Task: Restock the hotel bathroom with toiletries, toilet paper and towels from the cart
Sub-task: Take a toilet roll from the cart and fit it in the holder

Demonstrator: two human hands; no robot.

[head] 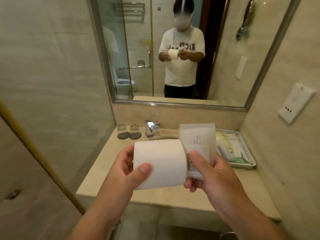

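Mid-task: the left hand (131, 170) grips a roll (161, 163) and the right hand (213, 172) pinches a packet (197, 139), both held above the table (103, 167). The tray (252, 158) already holds what look like toiletries (226, 148). Roll and packet are not yet placed; no towels show.

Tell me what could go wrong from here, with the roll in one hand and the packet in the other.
1. The right hand pinches the translucent packet only near its lower end; it may slip onto the counter.
2. The left hand holds the toilet paper roll just in front of the faucet; dropped there, it might get wet.
3. The tray already holds toiletries, so adding the packet could shove them about.
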